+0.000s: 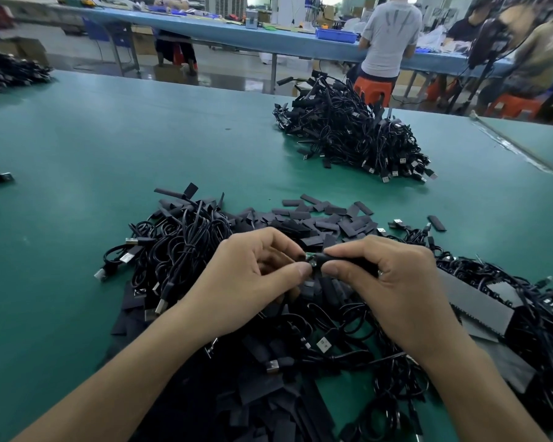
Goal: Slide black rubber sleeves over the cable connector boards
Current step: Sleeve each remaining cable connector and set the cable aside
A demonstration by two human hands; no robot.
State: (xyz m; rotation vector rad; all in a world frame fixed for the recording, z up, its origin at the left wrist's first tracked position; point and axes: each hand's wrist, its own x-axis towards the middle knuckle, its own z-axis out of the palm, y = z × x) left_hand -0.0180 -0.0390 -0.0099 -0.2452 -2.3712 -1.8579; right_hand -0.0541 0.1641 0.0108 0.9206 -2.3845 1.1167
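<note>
At the frame's center, the left hand (pixel 256 269) pinches a small green board (pixel 309 258). The right hand (pixel 387 275) grips a black sleeve (pixel 339 258) touching it, above piled cables (pixel 179 247).

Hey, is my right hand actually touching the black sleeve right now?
Touching. The head view shows the right hand pinching the black sleeve between thumb and forefinger, beside the green connector board.

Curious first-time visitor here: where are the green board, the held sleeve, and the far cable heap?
green board (pixel 309 258): head view, its exposed end.
held sleeve (pixel 342 259): head view, between the fingers.
far cable heap (pixel 351 135): head view, its middle.
</note>
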